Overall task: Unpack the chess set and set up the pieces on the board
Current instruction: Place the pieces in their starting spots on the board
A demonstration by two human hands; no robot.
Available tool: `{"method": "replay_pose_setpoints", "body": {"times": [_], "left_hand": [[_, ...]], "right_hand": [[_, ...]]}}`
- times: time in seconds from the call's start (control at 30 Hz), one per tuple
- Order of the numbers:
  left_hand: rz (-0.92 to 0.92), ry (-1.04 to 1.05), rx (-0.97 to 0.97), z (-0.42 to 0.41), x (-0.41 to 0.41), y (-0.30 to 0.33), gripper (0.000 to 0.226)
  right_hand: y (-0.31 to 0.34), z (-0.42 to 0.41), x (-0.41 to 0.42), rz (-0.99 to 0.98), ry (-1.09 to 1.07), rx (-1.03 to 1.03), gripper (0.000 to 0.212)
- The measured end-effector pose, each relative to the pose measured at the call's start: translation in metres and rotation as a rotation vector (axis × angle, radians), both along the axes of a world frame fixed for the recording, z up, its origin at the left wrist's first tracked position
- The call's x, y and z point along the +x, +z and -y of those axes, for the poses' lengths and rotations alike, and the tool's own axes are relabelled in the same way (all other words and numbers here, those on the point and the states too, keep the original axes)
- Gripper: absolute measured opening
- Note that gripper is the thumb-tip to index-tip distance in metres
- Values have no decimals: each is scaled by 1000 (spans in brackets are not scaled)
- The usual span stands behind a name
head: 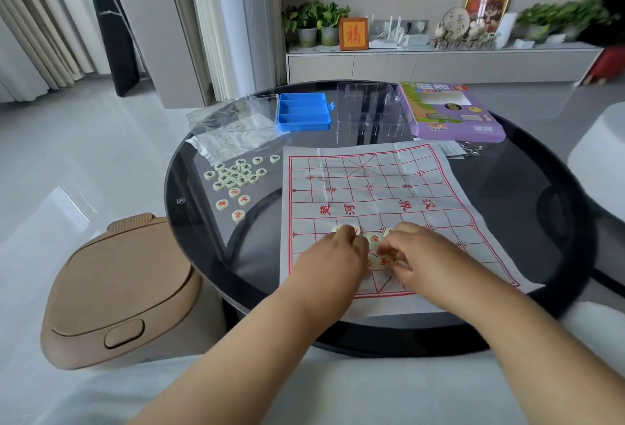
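Xiangqi pieces (374, 239), red-marked, sit bunched on the paper board (372, 188) between both hands; left hand (341, 248) curls over some, right hand (411, 255) pinches one. Beyond the left hand, a loose heap (236, 174) waits off-board. Unpacked; setup barely begun.

We see a bright room in soft daylight that seems to come from the curtained side at left, with a pale sheen on the floor (67, 161). The dark glass counter (527, 194) mirrors the room in grey reflections. Shadows are faint. Wide-angle bending curves the far shelf (439, 49) and the frame's edges. Motion blur smears the plants (568, 15) at right and the right hand (416, 255).
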State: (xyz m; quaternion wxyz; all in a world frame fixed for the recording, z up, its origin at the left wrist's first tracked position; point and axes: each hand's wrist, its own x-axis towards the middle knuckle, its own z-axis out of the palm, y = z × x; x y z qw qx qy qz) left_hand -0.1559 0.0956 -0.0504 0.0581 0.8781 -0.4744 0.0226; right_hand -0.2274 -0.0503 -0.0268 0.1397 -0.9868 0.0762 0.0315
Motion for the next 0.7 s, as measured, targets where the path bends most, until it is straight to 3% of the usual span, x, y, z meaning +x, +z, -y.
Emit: {"method": "replay_pose_setpoints", "body": {"times": [0.17,0.37,0.53,0.7], "left_hand": [[-86,96,-125,-11,9,14,40],[-42,428,-345,-60,51,24,31],[-38,673,-293,-97,90,14,49],[-114,658,-199,-106,110,0,61]], "right_hand": [[17,-1,2,53,-18,75,30],[36,-39,60,168,111,116,21],[23,-74,128,165,210,119,23],[6,-98,180,106,277,86,41]]}}
